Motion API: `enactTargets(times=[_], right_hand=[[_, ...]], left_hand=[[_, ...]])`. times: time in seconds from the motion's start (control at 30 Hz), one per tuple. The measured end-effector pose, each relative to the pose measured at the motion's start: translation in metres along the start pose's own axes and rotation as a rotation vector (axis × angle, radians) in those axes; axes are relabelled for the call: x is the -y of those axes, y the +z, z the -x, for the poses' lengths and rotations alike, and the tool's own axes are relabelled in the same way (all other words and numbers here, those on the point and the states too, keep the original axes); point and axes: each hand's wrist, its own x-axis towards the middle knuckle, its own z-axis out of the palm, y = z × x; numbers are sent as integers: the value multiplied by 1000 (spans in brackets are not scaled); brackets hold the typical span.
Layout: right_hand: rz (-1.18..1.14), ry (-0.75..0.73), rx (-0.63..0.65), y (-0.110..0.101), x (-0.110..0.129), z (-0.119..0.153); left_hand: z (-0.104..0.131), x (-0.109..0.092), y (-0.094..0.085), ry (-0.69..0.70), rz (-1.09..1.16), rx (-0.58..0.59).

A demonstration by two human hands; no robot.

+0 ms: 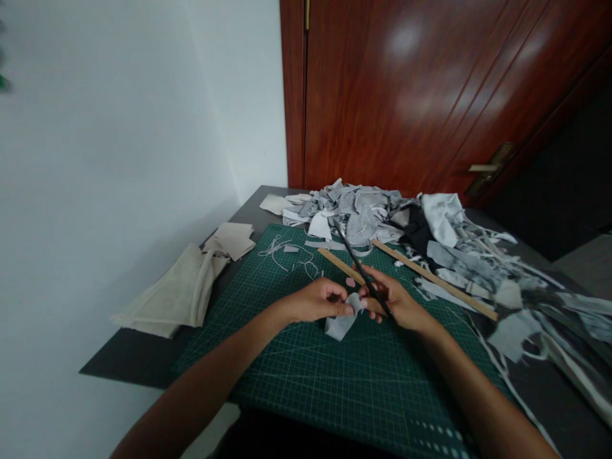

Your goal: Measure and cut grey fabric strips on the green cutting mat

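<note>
Over the green cutting mat [296, 376], my left hand [318, 301] pinches a small strip of grey fabric [340, 326] between thumb and fingers. My right hand [389, 299] is closed close beside it, its fingertips touching the fabric's right edge. A long thin dark tool [356, 260] passes through my right hand and points up and away to the left; what kind it is cannot be made out. Just beyond my hands lie a pink disc [350, 282] and a short wooden ruler [337, 262].
A heap of grey and white scraps [363, 213] runs along the table's back and right side. A longer wooden ruler [435, 278] lies at the right. Folded cream cloth [179, 293] is at the left, by the wall. Loose threads [282, 248] lie on the mat.
</note>
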Motion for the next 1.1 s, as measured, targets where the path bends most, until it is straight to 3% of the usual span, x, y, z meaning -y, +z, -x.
enactTargets(times=[0.1,0.23,0.37,0.63,0.83,1.1], right_hand=[[-86,-91,-136,9,-13,-8],[-282,-93,-194,39,-29,-13],[-362,-37,-149,62,-33,-10],[-230,-45,-215,72,-29,-4],[-177,-94,-312,69,-30,-7],[-133,-127,-353,50,-26,-10]], left_hand=[[-5,1,1,-31,323,-280],[-12,-1,3,25,728,-585],[-14,-7,0,53,848,-715],[-14,-2,-7,85,779,-827],[-12,1,-11,105,692,-816],[-11,5,-4,-172,712,-420]])
